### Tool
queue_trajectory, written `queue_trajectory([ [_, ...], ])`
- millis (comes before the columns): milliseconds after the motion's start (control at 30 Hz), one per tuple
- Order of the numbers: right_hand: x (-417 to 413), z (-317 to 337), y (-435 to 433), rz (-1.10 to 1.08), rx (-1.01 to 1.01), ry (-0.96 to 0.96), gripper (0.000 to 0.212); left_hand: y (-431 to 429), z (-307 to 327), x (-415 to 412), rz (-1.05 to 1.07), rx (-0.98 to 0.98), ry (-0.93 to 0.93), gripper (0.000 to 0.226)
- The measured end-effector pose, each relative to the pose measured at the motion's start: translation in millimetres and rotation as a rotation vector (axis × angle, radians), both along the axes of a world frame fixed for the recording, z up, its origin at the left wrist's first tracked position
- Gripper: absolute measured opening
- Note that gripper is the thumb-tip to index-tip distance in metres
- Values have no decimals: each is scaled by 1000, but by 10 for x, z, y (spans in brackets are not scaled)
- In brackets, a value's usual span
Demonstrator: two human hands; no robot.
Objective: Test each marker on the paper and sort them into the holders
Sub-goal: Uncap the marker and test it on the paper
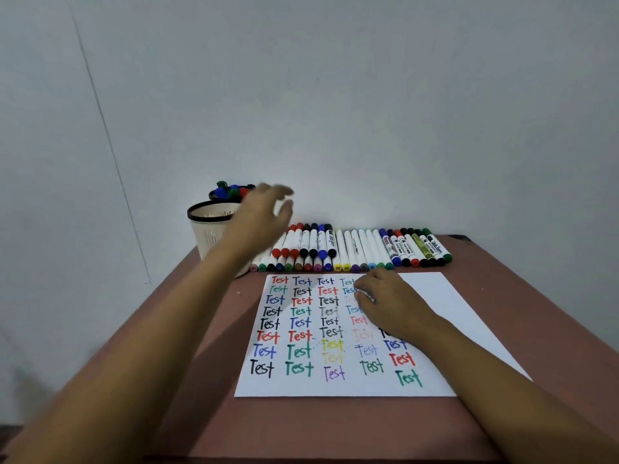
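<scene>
The left hand (264, 209) hovered empty, fingers spread, by the holders (209, 229). The right hand (385, 296) lay curled on the paper (435, 313), its grip unclear. A careless sweep could scatter the markers (351, 249) lining the far edge of the bench (335, 426).

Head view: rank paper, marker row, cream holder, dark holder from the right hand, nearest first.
1. paper, directly under the right hand.
2. marker row, just beyond the hand.
3. cream holder, back left.
4. dark holder, behind the cream one.
</scene>
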State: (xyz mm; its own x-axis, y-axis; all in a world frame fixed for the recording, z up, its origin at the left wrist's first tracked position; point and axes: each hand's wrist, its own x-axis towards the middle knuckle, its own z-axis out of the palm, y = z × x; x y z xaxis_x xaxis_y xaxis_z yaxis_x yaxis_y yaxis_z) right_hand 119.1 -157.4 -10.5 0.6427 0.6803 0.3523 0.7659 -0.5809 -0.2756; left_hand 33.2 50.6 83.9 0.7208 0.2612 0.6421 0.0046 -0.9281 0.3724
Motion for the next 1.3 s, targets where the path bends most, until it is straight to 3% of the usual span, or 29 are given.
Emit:
queue_trajectory([
  [300, 24, 231, 42, -19, -114, 40, 28, -213, -930, -33, -26, 8, 444, 40],
  [500, 246, 416, 531, -153, 70, 66, 36, -179, -955, 4, -4, 24, 460, 41],
  [800, 329, 291, 1039, -425, -63, 78, 34, -173, -962, 17, -8, 22, 458, 41],
  [1000, 383, 337, 1062, -471, 100, 174, 25, -182, -944, 6, -16, 16, 462, 41],
  [1133, 412, 410, 868, -420, 389, 286, 24, -181, -931, -5, -33, -14, 430, 40],
  [1300, 313, 471, 463, -324, 600, 360, 12, -188, -901, -20, -18, 40, 368, 39],
])
